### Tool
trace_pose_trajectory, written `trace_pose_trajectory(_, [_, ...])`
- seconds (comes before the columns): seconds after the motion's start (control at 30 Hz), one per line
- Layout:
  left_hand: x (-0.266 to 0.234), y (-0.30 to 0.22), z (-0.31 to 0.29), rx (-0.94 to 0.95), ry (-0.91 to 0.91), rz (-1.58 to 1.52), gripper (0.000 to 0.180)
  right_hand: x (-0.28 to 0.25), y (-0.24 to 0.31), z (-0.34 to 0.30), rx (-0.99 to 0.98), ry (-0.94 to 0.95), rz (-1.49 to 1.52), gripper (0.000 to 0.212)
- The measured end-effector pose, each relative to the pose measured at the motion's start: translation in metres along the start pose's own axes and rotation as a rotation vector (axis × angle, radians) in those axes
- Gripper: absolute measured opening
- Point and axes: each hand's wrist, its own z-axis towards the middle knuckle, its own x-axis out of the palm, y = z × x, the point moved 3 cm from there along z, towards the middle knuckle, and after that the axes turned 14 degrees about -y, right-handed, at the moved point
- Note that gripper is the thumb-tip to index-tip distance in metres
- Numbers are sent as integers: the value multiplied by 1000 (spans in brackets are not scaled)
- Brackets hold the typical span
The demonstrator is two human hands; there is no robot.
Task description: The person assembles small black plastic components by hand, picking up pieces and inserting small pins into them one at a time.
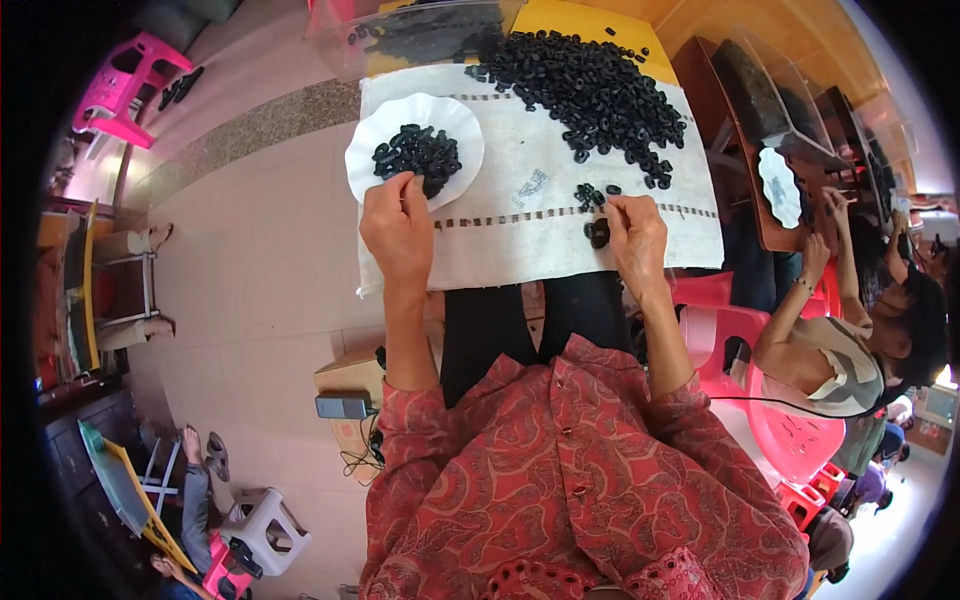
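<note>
Head view: at upper left of centre, the left hand is pinched narrow over the scalloped white plate of black ring-shaped pieces. At upper right of centre, the right hand, fingers narrow, adjoins a loose cluster; contents of either pinch cannot be told.

Single head view, left fisheye of the worn pair. Looks steeply down from above the wearer's own patterned red shirt, which fills lower centre, close to the lens. Faces forward over the tabletop, upper middle, seen from above at about arm's reach. Left hand and right hand both sit inside the upper half, fully framed. Very wide: takes in floor at left and a seated co-worker at right, both further off. Upright, unmirrored; edges bow toward the rim, black corners.
</note>
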Motion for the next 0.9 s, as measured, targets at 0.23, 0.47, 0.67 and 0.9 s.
trace_pose_trajectory(0.23, [2, -5, 2, 196, -27, 155, 11, 15, -7, 10, -80, 87, -291, 14])
trace_pose_trajectory(0.47, [7, -25, -31, 72, 22, 9, 9, 19, -3, 3, -55, 117, -197, 15])
trace_pose_trajectory(0.67, [23, -34, -64, 88, 159, -56, 8, 24, 6, 2, -78, 158, -359, 19])
trace_pose_trajectory(0.9, [50, -35, -74, 166, 281, 30, 5, 28, 6, -2, -82, 182, -308, 16])
